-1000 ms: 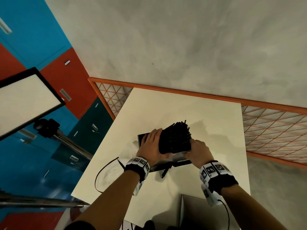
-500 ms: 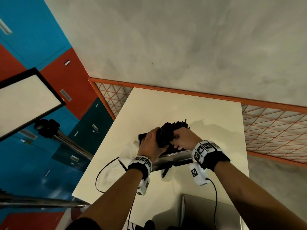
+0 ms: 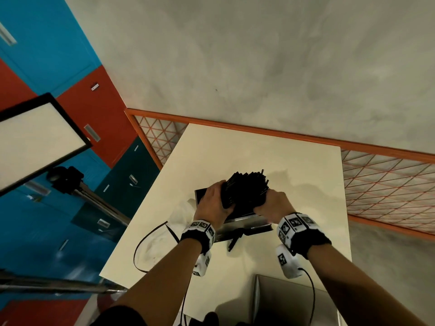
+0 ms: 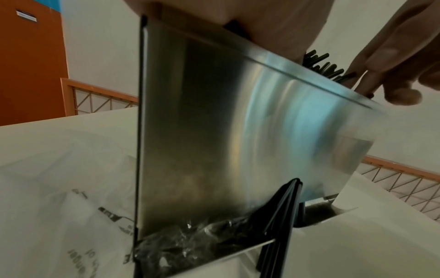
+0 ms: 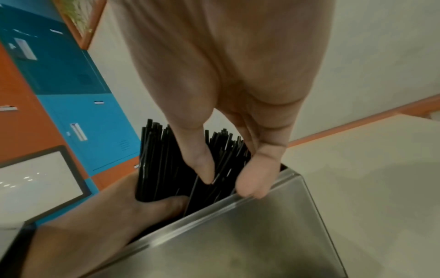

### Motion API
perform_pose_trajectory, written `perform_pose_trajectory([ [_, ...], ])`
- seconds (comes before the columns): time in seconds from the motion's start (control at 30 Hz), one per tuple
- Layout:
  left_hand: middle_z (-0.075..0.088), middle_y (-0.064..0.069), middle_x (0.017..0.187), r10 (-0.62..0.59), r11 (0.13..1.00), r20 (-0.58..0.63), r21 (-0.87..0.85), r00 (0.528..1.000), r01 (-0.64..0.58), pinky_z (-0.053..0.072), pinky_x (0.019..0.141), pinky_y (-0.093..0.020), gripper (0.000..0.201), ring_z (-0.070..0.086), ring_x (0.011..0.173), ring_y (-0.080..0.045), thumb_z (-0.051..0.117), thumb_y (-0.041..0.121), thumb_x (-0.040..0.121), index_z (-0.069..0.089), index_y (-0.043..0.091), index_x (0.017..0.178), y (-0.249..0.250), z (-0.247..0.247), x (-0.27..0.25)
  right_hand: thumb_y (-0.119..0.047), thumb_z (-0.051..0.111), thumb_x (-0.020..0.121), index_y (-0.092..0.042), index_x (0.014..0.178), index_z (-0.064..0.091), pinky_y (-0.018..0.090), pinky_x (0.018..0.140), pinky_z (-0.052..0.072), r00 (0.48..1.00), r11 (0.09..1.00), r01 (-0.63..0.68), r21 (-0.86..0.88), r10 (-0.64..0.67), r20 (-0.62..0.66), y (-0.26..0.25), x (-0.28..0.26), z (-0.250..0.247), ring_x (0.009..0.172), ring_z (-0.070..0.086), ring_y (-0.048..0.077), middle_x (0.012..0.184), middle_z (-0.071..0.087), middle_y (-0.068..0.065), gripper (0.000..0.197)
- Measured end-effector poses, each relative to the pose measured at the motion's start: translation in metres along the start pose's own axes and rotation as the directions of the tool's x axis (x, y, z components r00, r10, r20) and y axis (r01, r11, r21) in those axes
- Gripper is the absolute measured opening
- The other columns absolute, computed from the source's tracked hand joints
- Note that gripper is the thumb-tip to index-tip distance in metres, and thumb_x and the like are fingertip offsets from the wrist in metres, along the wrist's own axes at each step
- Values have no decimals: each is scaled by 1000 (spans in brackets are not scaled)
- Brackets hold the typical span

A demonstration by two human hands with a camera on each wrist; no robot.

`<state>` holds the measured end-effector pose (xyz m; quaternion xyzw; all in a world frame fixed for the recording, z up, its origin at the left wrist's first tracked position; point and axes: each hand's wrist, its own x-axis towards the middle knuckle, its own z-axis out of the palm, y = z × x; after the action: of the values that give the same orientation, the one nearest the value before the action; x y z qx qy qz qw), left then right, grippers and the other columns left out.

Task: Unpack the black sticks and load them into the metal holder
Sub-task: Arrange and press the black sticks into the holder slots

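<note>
A thick bundle of black sticks (image 3: 247, 189) stands upright in the brushed metal holder (image 3: 244, 228) on the cream table (image 3: 259, 156). My left hand (image 3: 211, 204) grips the bundle's left side, its thumb curled round the sticks (image 5: 161, 159) just above the rim. My right hand (image 3: 273, 204) is on the right side, with the thumb (image 5: 202, 169) in front of the sticks, other fingers behind them, and one fingertip on the holder's rim (image 5: 281, 180). In the left wrist view the holder (image 4: 238, 131) fills the frame and stick tips (image 4: 321, 64) poke above it.
A few loose black sticks (image 3: 235, 241) lean out of the slot at the holder's base (image 4: 281, 225). A crumpled clear plastic bag (image 3: 164, 234) and a thin black cord (image 3: 141, 250) lie to the left. A grey metal box (image 3: 294, 300) stands at the near edge.
My right hand rose from the holder's right side onto the bundle, then shifted to the bundle's right side. The sticks now stand more spread out. My left hand stayed on the bundle.
</note>
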<state>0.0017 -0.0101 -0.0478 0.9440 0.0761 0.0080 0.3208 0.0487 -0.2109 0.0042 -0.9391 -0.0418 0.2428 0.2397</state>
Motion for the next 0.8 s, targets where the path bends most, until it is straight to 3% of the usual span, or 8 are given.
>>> perform_pose_trajectory([
  [0.13, 45, 3, 146, -5, 1000, -5, 4, 1000, 5, 50, 102, -39, 79, 50, 130, -18, 75, 40, 83, 33, 28, 150, 2, -1, 0, -33, 71, 69, -15, 109, 49, 35, 65, 57, 995, 991, -98, 89, 97, 13, -9, 4, 10, 79, 68, 32, 96, 64, 9, 50],
  [0.23, 46, 2, 146, 2, 1000, -5, 5, 1000, -2, 51, 102, -37, 80, 50, 130, -18, 75, 37, 83, 33, 26, 151, 2, -2, -1, -27, 75, 68, -14, 116, 42, 32, 47, 53, 987, 933, -156, 324, 133, 91, -12, 12, 10, 58, 72, 29, 89, 70, 8, 59],
  [0.33, 46, 2, 145, 11, 1000, -4, -5, 1000, -11, 51, 102, -38, 81, 51, 130, -18, 76, 36, 83, 33, 26, 150, 0, -2, -1, -28, 75, 65, -14, 116, 56, 23, 44, 48, 991, 910, -136, 391, 127, 49, -6, 25, 18, 52, 71, 21, 80, 74, 6, 56],
  [0.43, 46, 2, 145, 30, 1000, -9, 4, 1000, -30, 51, 102, -37, 83, 51, 130, -18, 77, 38, 81, 33, 26, 150, -1, -1, -2, -35, 73, 60, -20, 114, 59, 27, 57, 58, 989, 901, -126, 415, 144, -13, -4, 29, 26, 63, 72, 25, 86, 74, 5, 57],
  [0.53, 45, 1, 146, 51, 999, -3, 8, 999, -51, 50, 103, -39, 85, 50, 131, -19, 77, 39, 80, 31, 26, 150, -3, 0, -2, -16, 73, 78, -9, 109, 44, 13, 36, 42, 982, 863, -154, 482, 189, -25, -12, 14, 16, 47, 62, 20, 84, 62, 6, 42],
  [0.6, 44, 1, 147, 61, 998, -2, 16, 998, -61, 50, 104, -39, 88, 49, 132, -20, 78, 40, 79, 30, 25, 151, -4, -1, -2, -13, 71, 83, -7, 106, 40, 12, 31, 36, 980, 847, -166, 505, 199, -13, -12, 12, 15, 46, 56, 17, 84, 58, 6, 40],
  [0.7, 43, 0, 148, 82, 996, 3, 21, 997, -82, 48, 107, -39, 92, 47, 134, -20, 78, 39, 77, 29, 22, 152, -4, -1, -3, -22, 69, 80, -3, 103, 63, 18, 44, 46, 986, 880, -158, 447, 162, 29, -18, 17, 14, 49, 68, 20, 70, 73, 8, 30],
  [0.8, 43, 1, 148, 104, 994, -1, 30, 995, -104, 48, 106, -40, 93, 45, 135, -20, 77, 41, 75, 30, 22, 153, -5, -1, -3, -21, 68, 82, -13, 96, 67, 18, 39, 43, 989, 899, -136, 417, 101, 104, -21, 18, 10, 50, 70, 17, 56, 71, 1, 16],
])
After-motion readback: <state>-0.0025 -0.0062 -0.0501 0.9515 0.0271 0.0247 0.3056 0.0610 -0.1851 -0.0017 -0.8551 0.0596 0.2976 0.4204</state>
